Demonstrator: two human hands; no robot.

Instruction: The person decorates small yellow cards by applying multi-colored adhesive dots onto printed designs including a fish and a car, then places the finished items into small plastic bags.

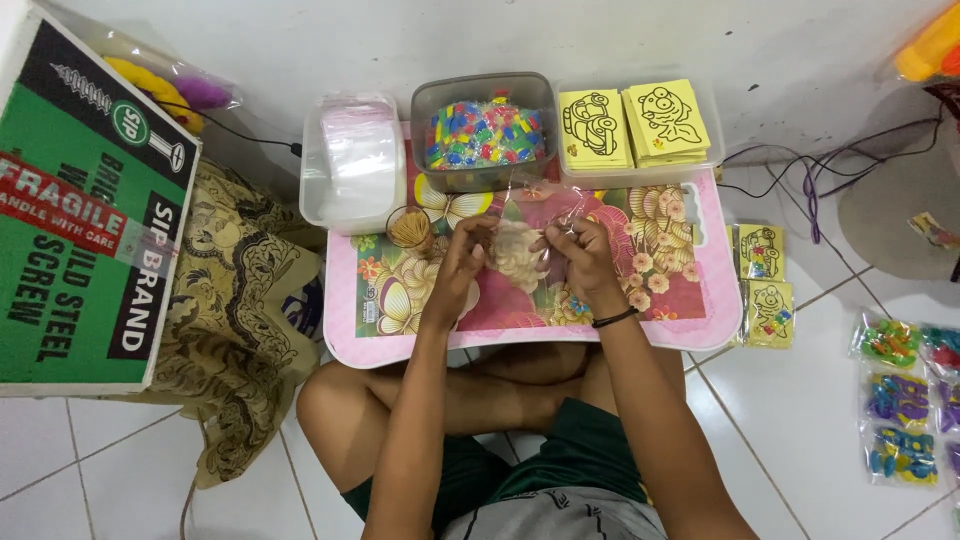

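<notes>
Both forearms reach toward twelve o'clock over the table [700, 300]; left hand [468, 252] and right hand [585, 255], fingers curled, pinch a clear plastic bag [522, 235].

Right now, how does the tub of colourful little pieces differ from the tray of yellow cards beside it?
The grey tub is deep with tinted walls, heaped with loose multicoloured pieces; the clear tray is shallow and holds two neat stacks of yellow picture cards. The tub sits behind the left hand, the tray behind the right hand. Both stand at the far edge of the pink floral table.
</notes>
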